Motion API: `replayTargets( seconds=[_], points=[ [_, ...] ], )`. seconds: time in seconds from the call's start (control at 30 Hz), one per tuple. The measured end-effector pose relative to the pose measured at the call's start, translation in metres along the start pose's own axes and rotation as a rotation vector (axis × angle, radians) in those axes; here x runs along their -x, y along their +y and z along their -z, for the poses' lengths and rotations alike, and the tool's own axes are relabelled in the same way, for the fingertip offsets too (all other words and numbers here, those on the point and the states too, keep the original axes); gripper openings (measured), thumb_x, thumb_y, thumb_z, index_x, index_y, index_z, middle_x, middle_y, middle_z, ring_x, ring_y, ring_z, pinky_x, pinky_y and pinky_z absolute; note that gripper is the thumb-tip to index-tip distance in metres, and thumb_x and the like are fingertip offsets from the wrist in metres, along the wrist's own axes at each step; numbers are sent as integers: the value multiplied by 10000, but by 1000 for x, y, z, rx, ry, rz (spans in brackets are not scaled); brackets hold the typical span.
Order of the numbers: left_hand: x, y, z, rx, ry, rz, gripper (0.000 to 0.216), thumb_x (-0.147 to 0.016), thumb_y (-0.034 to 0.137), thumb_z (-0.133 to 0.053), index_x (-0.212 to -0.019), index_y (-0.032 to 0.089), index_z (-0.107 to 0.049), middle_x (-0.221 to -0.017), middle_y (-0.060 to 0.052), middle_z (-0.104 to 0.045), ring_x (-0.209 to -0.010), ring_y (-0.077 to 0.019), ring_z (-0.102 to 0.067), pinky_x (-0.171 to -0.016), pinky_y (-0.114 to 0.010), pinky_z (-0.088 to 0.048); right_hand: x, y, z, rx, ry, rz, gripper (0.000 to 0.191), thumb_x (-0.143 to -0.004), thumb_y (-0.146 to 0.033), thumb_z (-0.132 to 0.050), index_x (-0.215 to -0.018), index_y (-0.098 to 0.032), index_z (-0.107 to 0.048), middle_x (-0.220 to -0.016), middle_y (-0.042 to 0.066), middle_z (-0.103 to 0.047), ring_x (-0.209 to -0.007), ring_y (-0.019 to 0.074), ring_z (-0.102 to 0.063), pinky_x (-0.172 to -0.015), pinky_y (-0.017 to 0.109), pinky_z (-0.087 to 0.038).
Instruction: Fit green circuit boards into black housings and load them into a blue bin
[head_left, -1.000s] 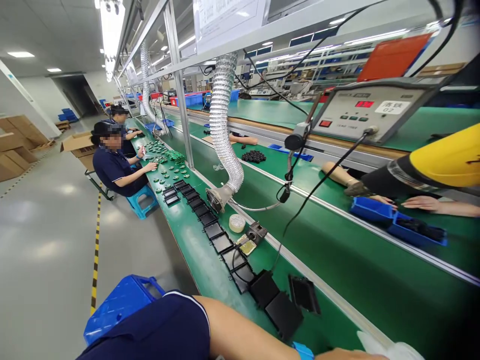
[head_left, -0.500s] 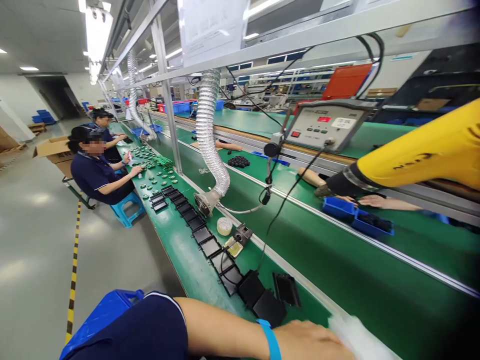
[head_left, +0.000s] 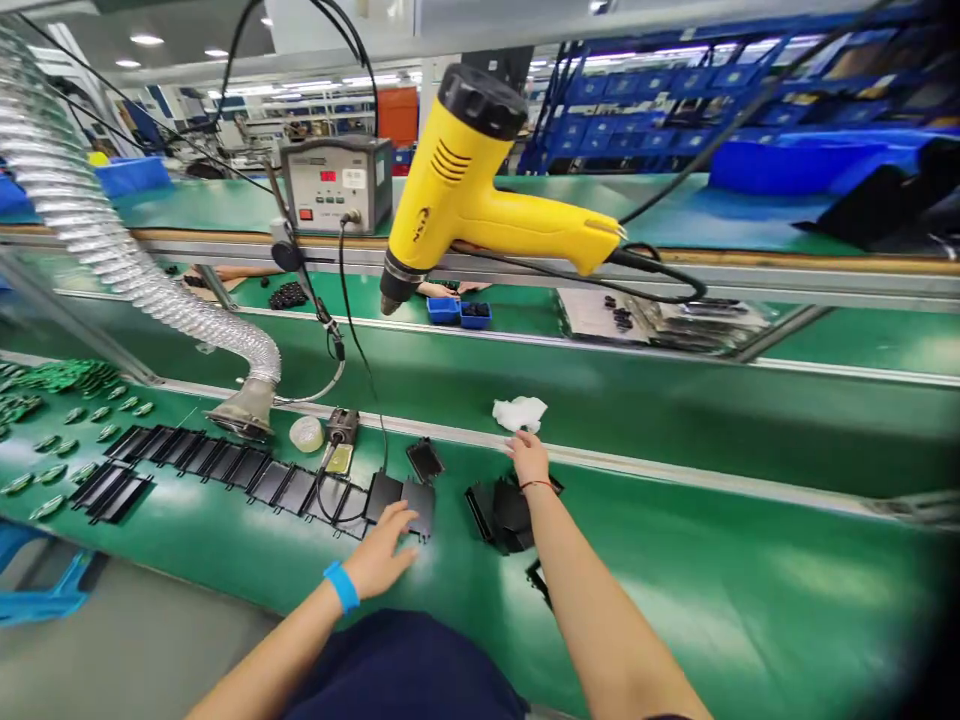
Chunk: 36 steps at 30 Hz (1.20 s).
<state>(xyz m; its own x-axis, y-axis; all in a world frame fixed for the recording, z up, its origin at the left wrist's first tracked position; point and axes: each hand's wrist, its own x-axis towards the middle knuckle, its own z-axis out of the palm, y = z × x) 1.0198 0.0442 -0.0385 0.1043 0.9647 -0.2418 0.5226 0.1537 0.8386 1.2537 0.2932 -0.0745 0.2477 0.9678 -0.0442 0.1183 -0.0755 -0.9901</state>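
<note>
My left hand [head_left: 382, 555] is open with its fingers spread. Its fingertips are at the near edge of a flat black panel [head_left: 418, 505], at the right end of a row of black plastic frames [head_left: 289, 485]. My right hand [head_left: 530, 460] reaches to the metal rail, its fingers drawn together at the lower edge of a crumpled white cloth [head_left: 520, 412]. The fingertips are partly hidden. Below that wrist lies a pile of black plastic parts [head_left: 510, 515], partly covered by my forearm. A single black frame [head_left: 425, 460] lies between the panel and the rail.
A yellow heat gun [head_left: 450, 190] hangs ahead, above the bench. A soldering station [head_left: 337, 185] stands on the shelf. On the left are a silver duct [head_left: 150, 240], a tape roll [head_left: 306, 434] and green circuit boards [head_left: 67, 377]. Another person's hand [head_left: 439, 290] is beyond the divider.
The view has swung right. The white cloth, earlier blurred near my left hand, is now at the rail by my right hand. My left hand is now over the black panels.
</note>
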Motion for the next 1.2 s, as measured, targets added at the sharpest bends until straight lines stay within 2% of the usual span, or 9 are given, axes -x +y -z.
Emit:
replayTargets(
  seconds=[0.27,0.4,0.5,0.6,0.67,0.77,0.9,1.07,1.2],
  points=[
    [-27,-25,12,-194,65,12,341,-815,172,-519,-1155,157,-543,-1327,-131,-416,-1102,-202,-532,-1002,-357,-417,72,52,75,-24,0,-206,268,-629,-400,-604,-757,-165,-592,-679,37,-651,-601,147,-626,-559,264,-497],
    [-44,-38,17,-362,186,92,264,-817,155,-523,-1076,145,-575,-1155,-117,-504,-1091,-224,-536,-987,-366,-422,113,71,93,130,-49,-106,274,-633,-404,-621,-780,-178,-568,-713,30,-623,-644,151,-589,-636,298,-489],
    [-47,-43,19,-447,261,158,264,-817,149,-526,-1080,141,-558,-1115,-110,-510,-1026,-215,-557,-952,-356,-433,140,69,81,363,-144,107,279,-740,-412,-547,-893,-179,-552,-841,77,-616,-739,188,-577,-684,341,-486],
    [-46,-45,16,-539,376,216,330,-815,199,-559,-1132,126,-506,-1117,-124,-498,-1073,-236,-523,-946,-354,-415,155,53,51,686,-233,378,346,-816,-371,-490,-1074,-144,-527,-1072,157,-585,-999,263,-529,-858,412,-433],
    [-45,-47,12,-599,445,311,417,-821,279,-573,-1182,103,-458,-1130,-147,-495,-1105,-263,-497,-948,-371,-396,156,41,31,927,-280,445,401,-836,-335,-476,-1164,-105,-493,-1128,184,-567,-1058,296,-488,-899,432,-384],
    [-49,-50,8,-632,404,461,488,-832,377,-555,-1201,81,-434,-1144,-173,-520,-1128,-303,-480,-950,-402,-374,151,28,7,1164,-331,390,428,-854,-274,-448,-1232,-74,-454,-1093,188,-571,-1009,295,-503,-858,407,-370],
    [-57,-54,8,-568,346,541,425,-850,373,-517,-1166,95,-464,-1176,-179,-549,-1142,-326,-473,-934,-423,-371,150,27,-10,1223,-433,383,445,-865,-246,-429,-1279,-84,-417,-1102,168,-559,-969,253,-533,-824,343,-381],
    [-58,-50,5,-471,418,402,297,-821,250,-545,-1095,149,-488,-1094,-116,-600,-1088,-270,-527,-920,-366,-388,161,32,-21,1185,-502,296,451,-883,-199,-359,-1328,-122,-374,-1133,145,-569,-996,234,-550,-800,305,-404],
    [-53,-44,-8,-486,363,317,334,-823,159,-495,-1152,147,-441,-1148,-132,-575,-1030,-255,-577,-874,-343,-423,167,41,-16,1024,-405,74,477,-885,-213,-329,-1349,-99,-334,-1246,160,-513,-976,230,-571,-776,311,-427]
  ],
)
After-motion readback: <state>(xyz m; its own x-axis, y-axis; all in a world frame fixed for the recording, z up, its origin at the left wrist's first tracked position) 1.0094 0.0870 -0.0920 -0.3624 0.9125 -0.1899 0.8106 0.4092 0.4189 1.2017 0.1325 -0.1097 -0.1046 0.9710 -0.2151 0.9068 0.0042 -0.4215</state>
